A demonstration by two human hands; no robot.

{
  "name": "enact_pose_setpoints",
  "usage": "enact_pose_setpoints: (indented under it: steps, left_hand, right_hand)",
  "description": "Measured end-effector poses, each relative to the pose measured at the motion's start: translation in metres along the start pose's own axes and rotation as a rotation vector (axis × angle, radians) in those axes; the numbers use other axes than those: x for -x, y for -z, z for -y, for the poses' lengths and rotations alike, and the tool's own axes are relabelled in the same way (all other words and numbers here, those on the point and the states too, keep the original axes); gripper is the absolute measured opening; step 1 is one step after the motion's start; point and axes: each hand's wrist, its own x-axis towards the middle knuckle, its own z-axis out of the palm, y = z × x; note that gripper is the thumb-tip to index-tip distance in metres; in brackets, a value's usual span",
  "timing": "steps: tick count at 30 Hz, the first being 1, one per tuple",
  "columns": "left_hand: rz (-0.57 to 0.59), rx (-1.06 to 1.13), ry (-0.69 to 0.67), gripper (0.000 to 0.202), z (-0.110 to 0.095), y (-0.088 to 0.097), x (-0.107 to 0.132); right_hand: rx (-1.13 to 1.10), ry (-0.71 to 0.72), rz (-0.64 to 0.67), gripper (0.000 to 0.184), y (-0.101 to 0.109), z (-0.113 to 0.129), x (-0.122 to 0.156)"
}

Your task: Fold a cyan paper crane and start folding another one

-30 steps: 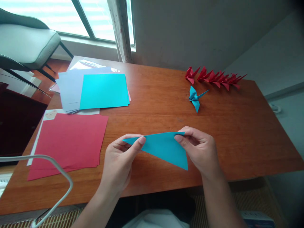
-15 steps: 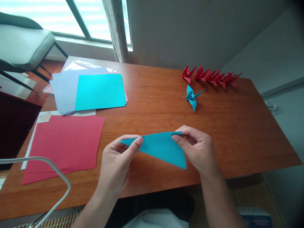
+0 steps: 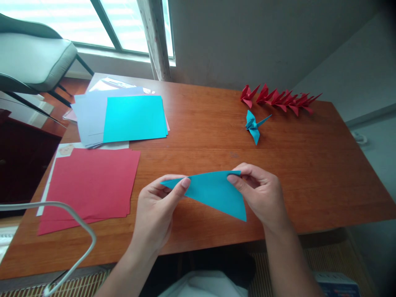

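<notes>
Both hands hold a teal paper triangle [image 3: 213,193] just above the near part of the wooden table [image 3: 309,165]. My left hand [image 3: 157,210] pinches its left corner between thumb and forefinger. My right hand [image 3: 260,194] pinches the top right corner, and the lower point of the triangle hangs down beside that palm. A folded teal paper crane [image 3: 254,125] lies farther back on the table, apart from both hands.
A row of several red paper cranes [image 3: 283,99] stands at the back right. At the left lie a stack of red sheets [image 3: 89,185] and a cyan sheet [image 3: 134,117] on pale lavender paper. A chair [image 3: 34,53] stands by the window; a white cable [image 3: 77,222] loops at the lower left.
The view has swayed slightly left and back. The hands and the teal triangle keep the same grip and place.
</notes>
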Motion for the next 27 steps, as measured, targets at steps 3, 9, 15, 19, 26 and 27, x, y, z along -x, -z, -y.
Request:
enact_pose_setpoints:
  steps: [3,9,15,19,26,27]
  left_hand:
    - [-0.007,-0.010,0.001,0.026,0.0000,0.0003,-0.0002]
    - [0.004,0.006,0.014,0.027,0.0021,0.0025,0.0000]
    - [0.011,0.018,0.022,0.026,0.0026,0.0038,0.0003]
    - [0.012,0.017,0.026,0.026,0.0032,0.0039,-0.0004]
    - [0.022,0.006,0.023,0.026,0.0024,0.0043,-0.0006]
    - [0.022,0.007,0.022,0.026,0.0025,0.0043,-0.0006]
  right_hand:
    - [0.011,-0.002,-0.006,0.018,0.0000,-0.0010,-0.0003]
    - [-0.006,-0.005,-0.001,0.017,0.0000,-0.0014,0.0002]
    - [-0.033,-0.010,0.010,0.012,-0.0002,-0.0013,0.0006]
    - [-0.031,-0.015,0.010,0.012,-0.0003,-0.0004,0.0008]
    - [-0.020,0.000,0.009,0.012,0.0004,0.0008,0.0011]
    - [-0.020,0.003,0.008,0.011,0.0002,0.0003,0.0009]
